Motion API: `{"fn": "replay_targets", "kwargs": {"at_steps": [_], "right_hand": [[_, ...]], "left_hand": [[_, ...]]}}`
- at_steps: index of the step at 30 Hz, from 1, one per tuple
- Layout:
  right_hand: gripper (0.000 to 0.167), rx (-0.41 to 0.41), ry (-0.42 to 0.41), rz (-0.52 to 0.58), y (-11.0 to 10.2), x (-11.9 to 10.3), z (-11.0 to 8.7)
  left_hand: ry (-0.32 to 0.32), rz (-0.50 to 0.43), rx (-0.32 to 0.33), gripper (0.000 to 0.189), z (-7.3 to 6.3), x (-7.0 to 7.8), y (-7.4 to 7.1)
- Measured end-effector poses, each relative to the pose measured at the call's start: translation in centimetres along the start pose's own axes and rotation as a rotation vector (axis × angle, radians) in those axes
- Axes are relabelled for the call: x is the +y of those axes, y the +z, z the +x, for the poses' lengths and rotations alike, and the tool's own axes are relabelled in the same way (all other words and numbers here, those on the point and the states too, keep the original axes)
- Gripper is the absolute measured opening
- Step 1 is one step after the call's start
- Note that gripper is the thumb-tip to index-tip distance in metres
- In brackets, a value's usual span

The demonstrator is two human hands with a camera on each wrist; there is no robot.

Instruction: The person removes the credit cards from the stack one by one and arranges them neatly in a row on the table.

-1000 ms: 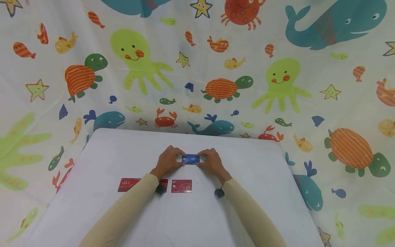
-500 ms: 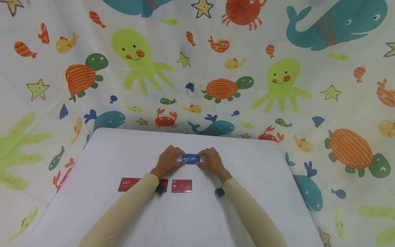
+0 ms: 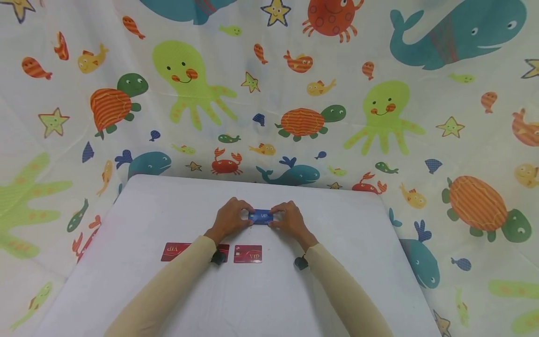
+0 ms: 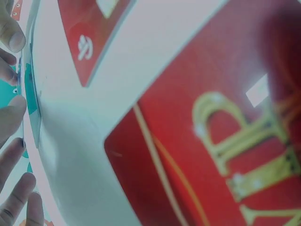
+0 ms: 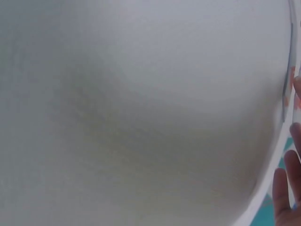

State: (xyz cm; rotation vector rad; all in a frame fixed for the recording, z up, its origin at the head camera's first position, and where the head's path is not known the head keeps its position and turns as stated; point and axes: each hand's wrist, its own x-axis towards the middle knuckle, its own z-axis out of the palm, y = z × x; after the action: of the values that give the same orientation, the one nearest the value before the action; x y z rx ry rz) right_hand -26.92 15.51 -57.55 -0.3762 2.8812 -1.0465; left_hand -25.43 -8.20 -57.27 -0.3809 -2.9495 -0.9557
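A small blue VIP card (image 3: 261, 216) is held level between both hands toward the back of the white table. The left hand (image 3: 229, 219) pinches its left end between thumb and fingers. At its right end the right hand (image 3: 290, 221) pinches it the same way. In the left wrist view, left-hand fingers (image 4: 14, 122) show along the left edge, around the card's thin side. The right wrist view catches only a few right-hand fingers (image 5: 288, 183) at its edge; the card's held end is hidden there.
Nearer the person, a red VIP card (image 3: 247, 254) lies on the white table (image 3: 337, 281). Left of it, more red card surface (image 3: 173, 251) shows either side of the left forearm, which covers the middle. A sea-animal curtain (image 3: 252, 93) hangs behind the table's back edge.
Both hands keep their grip on the blue card and stay almost in place. The red cards have not moved; the whole view shifts only slightly.
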Motion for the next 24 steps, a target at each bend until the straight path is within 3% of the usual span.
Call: {"fn": "replay_targets", "kwargs": {"at_steps": [24], "right_hand": [[0.035,-0.03,-0.026,-0.039,-1.4,1.1,-1.0]], "left_hand": [[0.076,0.007,-0.013,0.034,-0.6,1.3,0.2]]}}
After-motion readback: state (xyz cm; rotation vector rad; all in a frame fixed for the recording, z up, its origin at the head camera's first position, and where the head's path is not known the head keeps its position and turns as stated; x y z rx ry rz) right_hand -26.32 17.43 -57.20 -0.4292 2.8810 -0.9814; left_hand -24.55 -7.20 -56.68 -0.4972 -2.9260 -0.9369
